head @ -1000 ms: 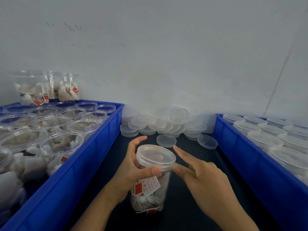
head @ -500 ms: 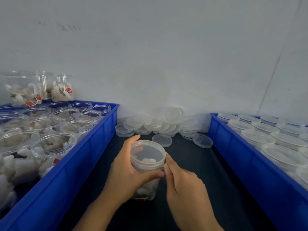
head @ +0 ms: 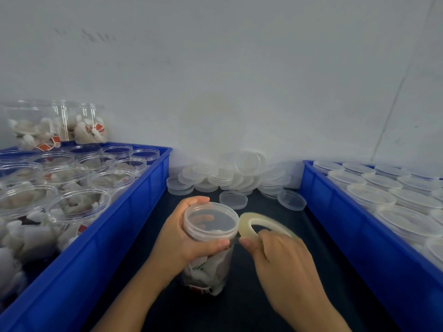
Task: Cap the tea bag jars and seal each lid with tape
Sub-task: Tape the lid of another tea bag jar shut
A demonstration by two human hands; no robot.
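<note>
A clear jar of tea bags (head: pixel 211 264) stands on the dark table between two crates, with a translucent lid (head: pixel 211 221) on top. My left hand (head: pixel 184 238) grips the jar just under the lid, thumb in front and fingers round the back. My right hand (head: pixel 280 262) holds a thin roll of clear tape (head: pixel 261 224) close to the right side of the lid, thumb pinching near the roll's lower edge. A short strip of tape seems to run from the roll to the lid's rim.
A blue crate (head: pixel 134 219) on the left holds several open jars of tea bags. Another blue crate (head: pixel 345 236) on the right holds several capped jars. Loose lids (head: pixel 230 176) are piled against the white wall behind.
The tape roll has come into view in my right hand beside the lid. A second ago that hand's fingers were pressing at the lid's rim. My left hand keeps its grip on the jar.
</note>
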